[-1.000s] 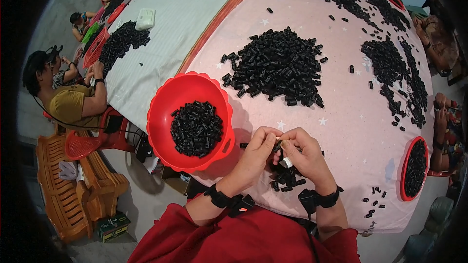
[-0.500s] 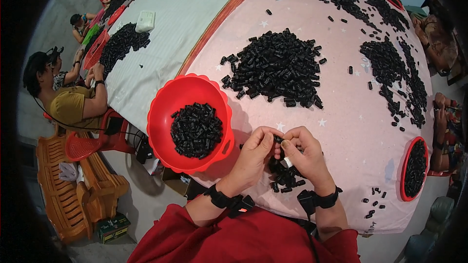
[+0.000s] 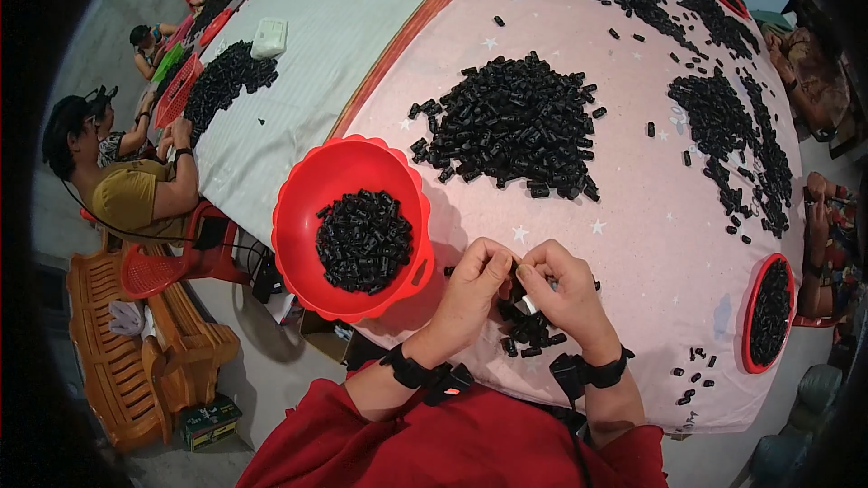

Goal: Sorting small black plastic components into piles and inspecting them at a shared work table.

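We noted both hands together over the near edge of the worktop (image 3: 633,244), which carried a pink cloth printed with small stars. The left hand (image 3: 475,278) was pinched shut, thumb and fingertips closed on a small black plastic piece (image 3: 512,273) held between the two hands. The right hand (image 3: 562,294) was likewise closed, gripping the other side of that piece, with a small pale part (image 3: 532,305) showing under its fingers; we could not tell what that part was.

Compared with a second before, the hands had barely shifted: they stayed in the same spot, fingertips meeting, with only a slight turn of the fingers. We judged from this that the fitting of one piece was still under way, not yet finished or dropped.

Directly beneath the hands lay a small heap of loose black pieces (image 3: 529,330). Just to the left stood a red basin (image 3: 298,244) partly filled with the same black pieces, overhanging the worktop edge. A larger pile of black pieces (image 3: 511,122) lay farther out, well apart from the hands, and a second red basin (image 3: 749,325) sat at the right rim. Neither basin nor the piles had changed. Other people sat working at the far left
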Demonstrator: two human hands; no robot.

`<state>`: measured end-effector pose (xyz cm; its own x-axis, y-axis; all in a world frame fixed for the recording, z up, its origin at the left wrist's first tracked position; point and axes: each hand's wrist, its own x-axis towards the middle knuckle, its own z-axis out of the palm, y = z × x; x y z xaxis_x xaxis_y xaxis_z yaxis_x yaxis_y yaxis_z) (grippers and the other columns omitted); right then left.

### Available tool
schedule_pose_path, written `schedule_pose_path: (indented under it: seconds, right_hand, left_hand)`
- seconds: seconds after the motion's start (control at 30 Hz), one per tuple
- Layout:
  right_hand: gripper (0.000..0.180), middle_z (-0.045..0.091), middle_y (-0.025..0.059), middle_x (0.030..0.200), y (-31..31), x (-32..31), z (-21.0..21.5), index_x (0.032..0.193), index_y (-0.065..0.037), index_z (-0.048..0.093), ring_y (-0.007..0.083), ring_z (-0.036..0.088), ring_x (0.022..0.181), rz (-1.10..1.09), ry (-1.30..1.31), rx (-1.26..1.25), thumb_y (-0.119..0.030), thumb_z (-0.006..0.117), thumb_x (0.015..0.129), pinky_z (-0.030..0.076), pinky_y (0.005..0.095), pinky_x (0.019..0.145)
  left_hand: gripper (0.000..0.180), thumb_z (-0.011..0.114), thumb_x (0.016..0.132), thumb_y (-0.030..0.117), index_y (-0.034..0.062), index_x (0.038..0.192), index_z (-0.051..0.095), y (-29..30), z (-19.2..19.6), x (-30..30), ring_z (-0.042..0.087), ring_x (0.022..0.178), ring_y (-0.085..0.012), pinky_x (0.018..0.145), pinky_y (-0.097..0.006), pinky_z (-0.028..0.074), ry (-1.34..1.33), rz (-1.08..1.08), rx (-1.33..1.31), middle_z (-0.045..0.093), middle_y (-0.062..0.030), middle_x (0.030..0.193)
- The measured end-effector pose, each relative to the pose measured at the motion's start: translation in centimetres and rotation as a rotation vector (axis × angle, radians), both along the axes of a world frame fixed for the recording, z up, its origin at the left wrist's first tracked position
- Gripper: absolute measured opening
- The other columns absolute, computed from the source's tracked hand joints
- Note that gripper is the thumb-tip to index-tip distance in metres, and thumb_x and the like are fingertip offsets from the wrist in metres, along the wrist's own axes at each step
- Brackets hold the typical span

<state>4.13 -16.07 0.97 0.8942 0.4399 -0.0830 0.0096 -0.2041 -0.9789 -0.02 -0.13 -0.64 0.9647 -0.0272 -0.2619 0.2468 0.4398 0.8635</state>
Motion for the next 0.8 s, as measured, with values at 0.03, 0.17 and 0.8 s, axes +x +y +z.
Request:
schedule_pose_path:
  seconds: [0.03,0.17,0.8]
  right_hand:
    - [0.008,0.061,-0.0001,0.075,-0.1,0.0,0.0,0.093,0.001,0.057,0.0039,0.054,0.068,0.001,0.000,0.000,-0.005,0.063,0.093,0.044,0.0209,0.061]
    - [0.005,0.062,0.0004,0.076,-0.3,0.1,0.1,0.093,0.001,0.057,0.0040,0.055,0.069,0.010,-0.042,0.076,-0.003,0.059,0.094,0.045,0.0208,0.063]
    - [0.012,0.062,0.0034,0.068,0.1,0.1,0.3,0.091,-0.001,0.059,0.0070,0.056,0.059,0.023,-0.120,-0.038,-0.011,0.065,0.093,0.045,0.0233,0.055]
  left_hand:
    - [0.024,0.050,0.105,0.031,0.0068,0.103,0.052,0.1,-0.1,-0.1,0.049,0.076,-0.0062,0.068,-0.021,0.042,0.017,-0.004,0.019,0.055,0.0005,0.089]
    - [0.027,0.047,0.106,0.033,0.0071,0.101,0.050,0.0,0.3,0.0,0.051,0.075,-0.0077,0.067,-0.022,0.043,0.065,0.006,-0.030,0.055,-0.0006,0.088]
    - [0.032,0.052,0.104,0.034,0.0083,0.122,0.049,-0.2,0.4,-0.1,0.052,0.075,-0.0077,0.066,-0.023,0.045,0.073,0.018,-0.016,0.053,0.0006,0.087]
